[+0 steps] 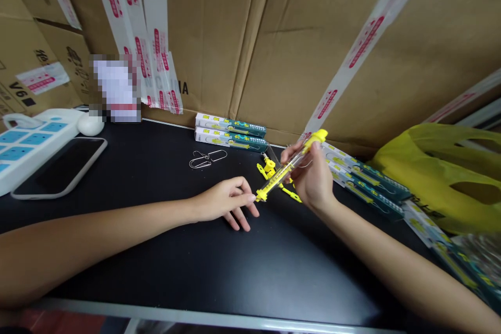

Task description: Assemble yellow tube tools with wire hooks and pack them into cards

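Observation:
A clear tube with yellow ends and a yellow inner strip (279,173) is tilted above the black table (250,266), its upper end to the right. My right hand (313,175) is wrapped round its upper part. At the lower yellow end, the thumb and a finger of my left hand (230,201) pinch the tip, with the other fingers hanging loosely. Beneath and behind the tube lie several yellow plastic parts (290,193), partly hidden by it. Metal wire hooks (207,158) rest on the table, left of the tube.
Two printed boxes (230,138) stand at the back, and several more (364,188) line the right side beside a yellow plastic bag (442,177). On the left are a phone (60,167) and a power strip (35,141). Cardboard (211,36) rises behind the table.

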{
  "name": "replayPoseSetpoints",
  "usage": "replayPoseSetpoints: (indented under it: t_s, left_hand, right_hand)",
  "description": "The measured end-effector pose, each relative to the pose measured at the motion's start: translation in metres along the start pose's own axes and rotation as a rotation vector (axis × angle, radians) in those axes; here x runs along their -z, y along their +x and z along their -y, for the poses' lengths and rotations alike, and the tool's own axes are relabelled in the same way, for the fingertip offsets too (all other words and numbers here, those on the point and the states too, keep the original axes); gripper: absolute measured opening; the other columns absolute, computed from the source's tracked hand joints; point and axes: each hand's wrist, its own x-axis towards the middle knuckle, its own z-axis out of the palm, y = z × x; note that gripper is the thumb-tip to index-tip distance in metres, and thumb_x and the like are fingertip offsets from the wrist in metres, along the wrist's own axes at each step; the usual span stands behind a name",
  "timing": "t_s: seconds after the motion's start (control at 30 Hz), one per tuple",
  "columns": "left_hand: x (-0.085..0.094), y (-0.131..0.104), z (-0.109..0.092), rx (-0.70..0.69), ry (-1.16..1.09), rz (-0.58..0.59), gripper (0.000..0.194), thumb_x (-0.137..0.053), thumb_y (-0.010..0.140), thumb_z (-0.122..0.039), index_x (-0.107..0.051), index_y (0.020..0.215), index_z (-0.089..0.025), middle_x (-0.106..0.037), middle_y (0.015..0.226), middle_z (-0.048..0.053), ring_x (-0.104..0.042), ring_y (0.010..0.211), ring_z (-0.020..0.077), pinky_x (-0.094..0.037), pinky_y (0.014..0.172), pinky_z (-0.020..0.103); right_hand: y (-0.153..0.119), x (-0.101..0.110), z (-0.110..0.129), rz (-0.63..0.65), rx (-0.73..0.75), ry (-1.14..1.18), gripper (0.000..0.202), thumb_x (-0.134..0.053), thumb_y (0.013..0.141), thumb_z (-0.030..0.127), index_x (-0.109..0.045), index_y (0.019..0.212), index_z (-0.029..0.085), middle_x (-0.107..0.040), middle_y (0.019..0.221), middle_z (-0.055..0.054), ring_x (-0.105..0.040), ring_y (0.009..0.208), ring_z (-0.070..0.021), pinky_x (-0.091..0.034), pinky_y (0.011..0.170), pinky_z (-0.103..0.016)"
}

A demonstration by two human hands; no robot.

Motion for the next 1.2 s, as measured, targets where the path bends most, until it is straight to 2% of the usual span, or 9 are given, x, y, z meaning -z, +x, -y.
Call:
replayPoseSetpoints:
  t_s: [0.2, 0.3, 0.4, 0.57, 0.7, 0.83, 0.93, 1.07, 1.2]
  left_hand:
    - [-0.004, -0.003, 0.005, -0.208, 0.164, -0.027, 0.028, -0.057, 0.083, -0.041, -0.054, 0.087, -0.014, -0.057, 0.11, 0.011, -0.067, 0.084, 0.0196, -0.052, 0.043, 0.019]
    - [-0.002, -0.001, 0.004, -0.188, 0.124, -0.023, 0.034, -0.053, 0.084, -0.043, -0.059, 0.098, -0.012, -0.06, 0.094, 0.008, -0.066, 0.073, 0.0169, -0.05, 0.038, 0.017]
    - [0.001, 0.001, 0.002, -0.199, 0.037, -0.113, 0.034, -0.053, 0.084, -0.044, -0.06, 0.089, -0.011, -0.057, 0.081, 0.005, -0.065, 0.065, 0.015, -0.046, 0.034, 0.015]
    - [0.004, 0.003, 0.003, -0.219, 0.002, -0.17, 0.033, -0.047, 0.086, -0.043, -0.057, 0.082, -0.012, -0.056, 0.082, 0.004, -0.061, 0.059, 0.0115, -0.041, 0.032, 0.014]
    - [0.003, -0.001, 0.006, -0.317, 0.234, -0.2, 0.024, -0.046, 0.088, -0.037, -0.053, 0.083, -0.015, -0.053, 0.085, 0.002, -0.059, 0.057, 0.009, -0.039, 0.033, 0.014]
    - [0.003, -0.01, 0.005, -0.589, 0.627, -0.304, 0.016, -0.045, 0.09, -0.027, -0.056, 0.088, -0.015, -0.052, 0.094, 0.004, -0.056, 0.067, 0.0076, -0.043, 0.047, 0.016]
    - [0.004, -0.013, 0.002, -0.723, 0.776, -0.318, 0.014, -0.052, 0.087, -0.027, -0.056, 0.084, -0.015, -0.052, 0.089, 0.003, -0.051, 0.068, 0.0076, -0.041, 0.053, 0.018]
    - [0.005, -0.012, 0.002, -0.704, 0.829, -0.373, 0.023, -0.049, 0.09, -0.029, -0.056, 0.073, -0.015, -0.048, 0.073, -0.001, -0.045, 0.063, 0.008, -0.038, 0.057, 0.021]
    - [0.004, -0.008, 0.002, -0.64, 0.779, -0.422, 0.021, -0.045, 0.092, -0.029, -0.056, 0.08, -0.016, -0.051, 0.081, 0.001, -0.049, 0.07, 0.01, -0.039, 0.058, 0.021]
  right_hand:
    - [0.001, -0.001, 0.012, -0.052, 0.104, -0.029, 0.033, -0.047, 0.084, 0.056, -0.05, 0.08, 0.023, -0.057, 0.062, 0.002, -0.048, 0.043, -0.01, -0.035, 0.033, -0.019]
    - [0.001, 0.0, 0.013, -0.056, 0.102, -0.011, 0.033, -0.046, 0.084, 0.055, -0.05, 0.079, 0.023, -0.058, 0.061, 0.001, -0.048, 0.042, -0.0103, -0.035, 0.031, -0.019]
    - [0.002, 0.001, 0.014, -0.055, 0.119, -0.027, 0.033, -0.049, 0.083, 0.055, -0.05, 0.079, 0.023, -0.058, 0.062, 0.002, -0.048, 0.039, -0.0096, -0.035, 0.031, -0.02]
    - [0.0, 0.0, 0.016, -0.051, 0.114, -0.062, 0.03, -0.051, 0.082, 0.053, -0.051, 0.082, 0.023, -0.061, 0.063, 0.002, -0.048, 0.036, -0.01, -0.036, 0.03, -0.021]
    - [0.001, 0.0, 0.017, -0.045, 0.033, -0.023, 0.031, -0.046, 0.082, 0.051, -0.054, 0.087, 0.022, -0.059, 0.06, 0.002, -0.046, 0.035, -0.0098, -0.035, 0.03, -0.022]
    - [0.004, 0.002, 0.015, -0.091, -0.019, -0.019, 0.029, -0.046, 0.081, 0.05, -0.053, 0.086, 0.022, -0.06, 0.06, 0.002, -0.045, 0.036, -0.0088, -0.035, 0.032, -0.021]
    - [0.005, 0.003, 0.011, -0.094, -0.052, -0.032, 0.029, -0.047, 0.08, 0.05, -0.051, 0.084, 0.022, -0.061, 0.06, 0.002, -0.044, 0.035, -0.0083, -0.034, 0.032, -0.021]
    - [0.002, 0.001, 0.006, -0.018, -0.059, -0.062, 0.029, -0.047, 0.081, 0.05, -0.052, 0.085, 0.022, -0.063, 0.062, 0.002, -0.046, 0.035, -0.0091, -0.037, 0.032, -0.021]
    - [-0.003, -0.003, 0.006, 0.07, -0.075, -0.064, 0.028, -0.047, 0.082, 0.048, -0.053, 0.088, 0.021, -0.064, 0.065, 0.001, -0.051, 0.038, -0.0106, -0.039, 0.033, -0.022]
